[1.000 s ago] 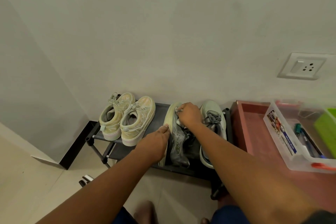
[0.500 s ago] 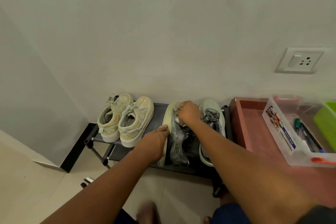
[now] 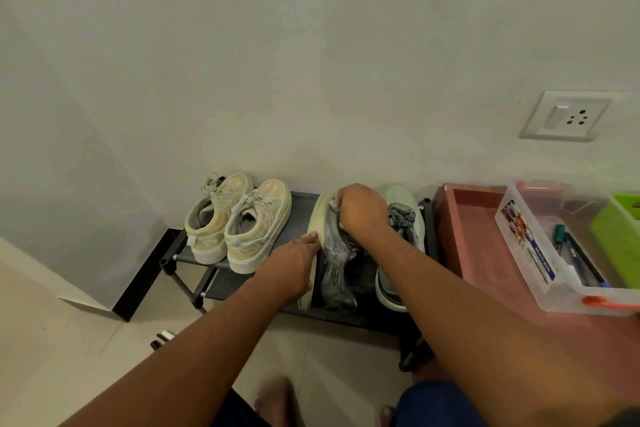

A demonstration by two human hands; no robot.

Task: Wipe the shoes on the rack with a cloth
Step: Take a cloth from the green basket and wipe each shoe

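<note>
Grey shoe [image 3: 334, 253] tipped sideways on black rack [image 3: 301, 204]

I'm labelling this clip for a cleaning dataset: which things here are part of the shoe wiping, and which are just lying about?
Part of the job:
grey shoe, steadied by left hand
cloth, gripped in right hand
its partner shoe
beige pair
rack

Lying about:
clear box of pens
green container
wall socket

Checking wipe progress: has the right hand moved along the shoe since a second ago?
No. The right hand still sits at the toe of the tilted shoe, near the rack's back edge.
</note>
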